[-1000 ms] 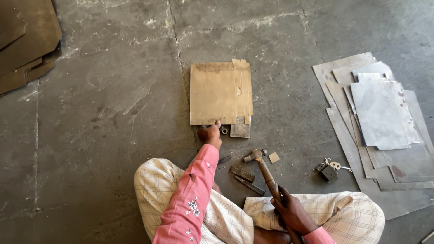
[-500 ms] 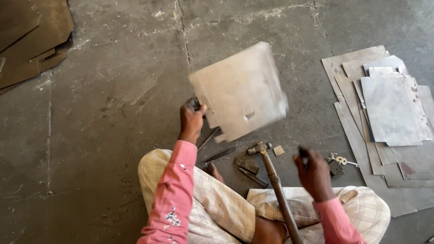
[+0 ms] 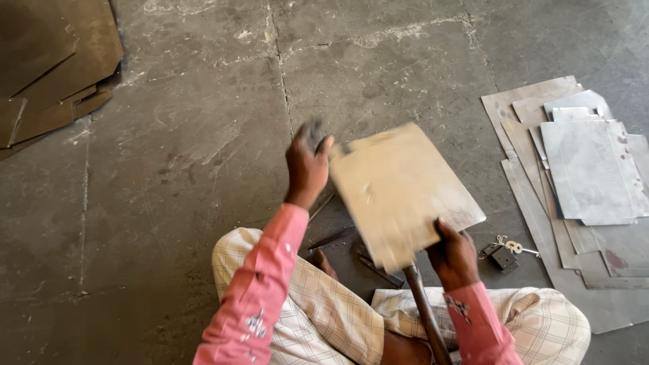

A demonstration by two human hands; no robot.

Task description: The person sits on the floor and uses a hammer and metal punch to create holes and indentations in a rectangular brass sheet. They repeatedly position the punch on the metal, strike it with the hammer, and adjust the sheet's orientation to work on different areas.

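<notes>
I sit cross-legged on a grey stone floor. A tan metal sheet [image 3: 399,189], blurred by motion, is lifted off the floor and tilted in front of me. My left hand [image 3: 306,165] grips its upper left corner. My right hand [image 3: 454,257] holds its lower right edge. A hammer handle [image 3: 424,314] sticks up between my legs, its head hidden behind the sheet. Some dark metal tools [image 3: 338,236] lie on the floor under the sheet.
A stack of grey metal sheets [image 3: 581,176] lies on the floor at the right. A small padlock with keys [image 3: 503,253] lies beside it. Brown rusty sheets [image 3: 47,67] are piled at the top left.
The sheet lay flat on the floor, then my left hand lifted it. My right hand let go of the hammer and took the sheet's lower edge.
</notes>
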